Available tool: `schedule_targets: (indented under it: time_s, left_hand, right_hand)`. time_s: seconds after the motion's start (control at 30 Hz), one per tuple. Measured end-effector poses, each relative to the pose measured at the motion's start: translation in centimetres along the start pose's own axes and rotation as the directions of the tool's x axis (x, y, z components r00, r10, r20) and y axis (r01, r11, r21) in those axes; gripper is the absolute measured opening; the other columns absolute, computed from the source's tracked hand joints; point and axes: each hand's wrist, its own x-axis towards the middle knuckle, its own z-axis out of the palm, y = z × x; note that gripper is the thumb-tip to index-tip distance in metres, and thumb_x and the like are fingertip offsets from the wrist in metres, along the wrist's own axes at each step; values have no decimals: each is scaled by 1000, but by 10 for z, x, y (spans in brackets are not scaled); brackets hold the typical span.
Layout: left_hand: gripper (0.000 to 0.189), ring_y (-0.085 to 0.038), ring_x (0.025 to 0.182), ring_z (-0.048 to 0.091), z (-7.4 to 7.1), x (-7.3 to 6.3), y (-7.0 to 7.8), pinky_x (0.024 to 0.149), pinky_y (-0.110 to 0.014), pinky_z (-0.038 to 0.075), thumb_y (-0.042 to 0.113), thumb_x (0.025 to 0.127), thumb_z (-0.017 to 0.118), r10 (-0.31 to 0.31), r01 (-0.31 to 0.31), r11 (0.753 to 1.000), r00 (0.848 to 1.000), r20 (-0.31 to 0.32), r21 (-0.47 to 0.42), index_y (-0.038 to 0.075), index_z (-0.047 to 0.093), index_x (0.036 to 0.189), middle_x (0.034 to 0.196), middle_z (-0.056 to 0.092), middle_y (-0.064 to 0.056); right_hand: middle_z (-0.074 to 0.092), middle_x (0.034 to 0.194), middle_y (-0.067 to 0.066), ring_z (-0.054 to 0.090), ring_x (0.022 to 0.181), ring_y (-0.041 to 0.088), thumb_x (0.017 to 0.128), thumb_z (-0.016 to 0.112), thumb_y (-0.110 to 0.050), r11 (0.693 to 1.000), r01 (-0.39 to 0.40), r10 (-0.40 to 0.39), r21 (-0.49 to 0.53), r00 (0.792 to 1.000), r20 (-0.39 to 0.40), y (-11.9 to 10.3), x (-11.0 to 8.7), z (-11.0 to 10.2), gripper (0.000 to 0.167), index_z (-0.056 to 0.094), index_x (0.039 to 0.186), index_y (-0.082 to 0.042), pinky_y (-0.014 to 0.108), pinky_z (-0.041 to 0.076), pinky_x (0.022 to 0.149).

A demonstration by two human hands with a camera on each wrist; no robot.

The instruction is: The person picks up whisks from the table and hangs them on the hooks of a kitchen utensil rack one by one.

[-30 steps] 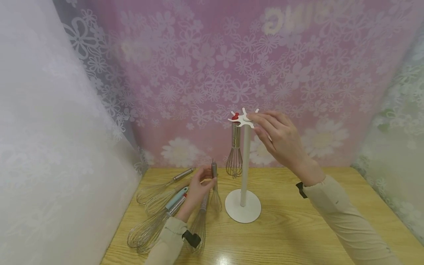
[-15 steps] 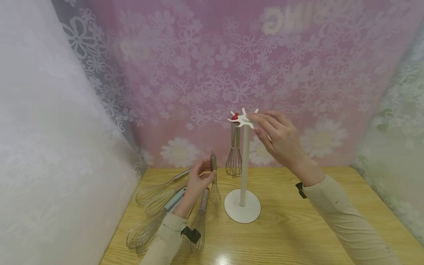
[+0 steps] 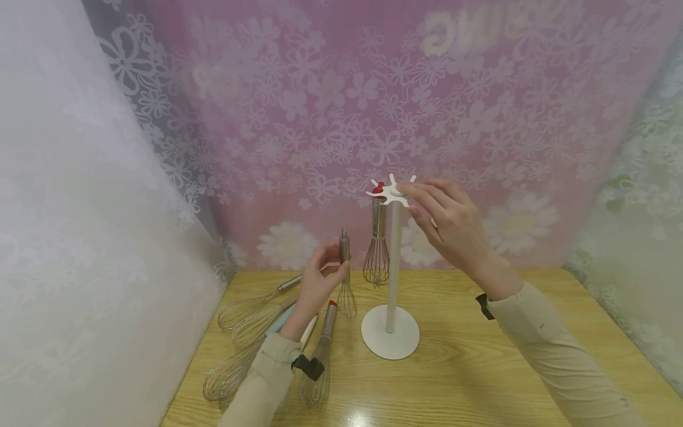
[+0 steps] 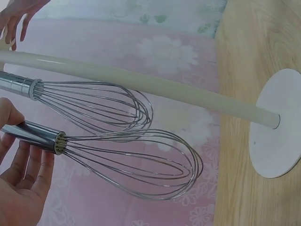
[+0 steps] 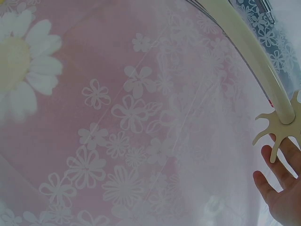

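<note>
In the head view my left hand (image 3: 316,289) grips a small metal whisk (image 3: 344,249) by its steel handle, wires pointing down, just left of a white stand (image 3: 395,270). The left wrist view shows the thumb and fingers round the handle and the whisk's wire loops (image 4: 141,162) hanging free. A red-tipped whisk (image 3: 379,219) hangs from a slot of the stand's star-shaped top (image 3: 392,194). My right hand (image 3: 453,222) rests its fingers on that top, the fingers (image 5: 277,169) fairly straight in the right wrist view.
Several whisks lie on the wooden table (image 3: 469,356) at left, among them a red-ended one (image 3: 328,326) and a blue-handled one (image 3: 280,319), partly behind my left forearm. The stand's round base (image 3: 391,341) is right of them. A flowered curtain (image 3: 320,118) closes the back.
My left hand has lifted the whisk steadily upward beside the stand. My right hand has stayed at the stand's top, and the hanging whisk has kept its place.
</note>
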Motion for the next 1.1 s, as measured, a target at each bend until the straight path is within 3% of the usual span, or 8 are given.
schedule_targets:
  time_s: [0.27,0.4,0.53,0.63,0.9,1.1]
  left_hand:
    - [33,-15,98,65,1,10,13,87,-30,59,-4,92,69,61,-61,998,998,0,-16,-4,60,124,112,66,-24]
    - [34,-12,98,66,2,15,18,89,-42,60,-3,93,69,100,-100,995,995,15,-29,-4,59,125,113,66,-24]
    - [34,-10,98,65,3,20,24,89,-40,60,-3,93,69,129,-129,991,991,19,-32,-4,59,125,112,66,-24]
    - [33,-11,98,66,5,23,29,87,-33,60,-3,93,69,144,-144,989,989,19,-32,-4,59,124,112,66,-24]
    - [31,-13,96,66,11,32,43,88,-43,60,-2,93,69,168,-168,985,985,27,-26,-2,61,123,110,67,-22]
    - [30,-22,95,66,14,38,53,88,-50,60,-3,93,69,182,-181,983,983,33,-21,-3,62,122,109,69,-23]
  right_hand:
    - [72,119,14,59,116,38,112,34,-41,1000,-1,1,-5,1000,3,0,0,0,50,65,133,-9,51,45,104]
    - [72,120,14,59,116,38,112,34,-41,1000,0,0,-5,1000,3,0,0,1,50,65,133,-9,51,45,104]
    - [72,119,14,59,115,38,112,34,-41,1000,1,-1,-2,1000,1,0,0,1,50,65,133,-9,50,45,104]
    - [72,119,14,59,115,38,112,34,-41,1000,2,-2,-2,1000,0,0,0,1,49,65,133,-9,50,45,104]
    - [72,119,14,59,115,38,112,34,-40,1000,7,-7,-9,1000,-6,0,0,1,49,65,133,-9,50,45,105]
    - [72,119,14,59,114,38,112,34,-41,1000,6,-6,-11,1000,-7,0,0,1,50,66,133,-8,50,45,104]
